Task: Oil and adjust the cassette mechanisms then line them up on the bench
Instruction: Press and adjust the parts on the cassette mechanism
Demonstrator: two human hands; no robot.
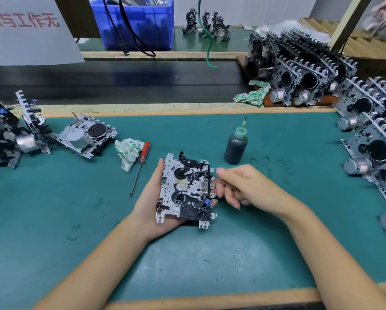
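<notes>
- Centrally, low in the frame, the left hand (151, 204) cradles a cassette mechanism (186, 190) from beneath, palm up; its grip wraps the unit's left edge with the thumb lying along that side, and fingertips show past the right edge.
- The mechanism lies face up, just above the green mat of the bench (210, 253), its two black reel hubs and a small blue part at the lower right in view.
- The right hand (241, 186) is just right of the mechanism, touching or nearly touching its right edge; its grip is curled round a thin tool (229, 185), possibly tweezers, though the view is too blurred to be sure.
- Just above the right hand stands a dark oil bottle (235, 146) with a needle tip.
- Left of the held unit lie a red-handled screwdriver (140, 166) and a crumpled cloth (128, 153).
- Another mechanism (85, 136) rests tilted at the left, motor side up, beside a cluster of units (10, 133) at the left edge.
- Rows of mechanisms (303, 63) stand on edge at the upper right and the right edge.
</notes>
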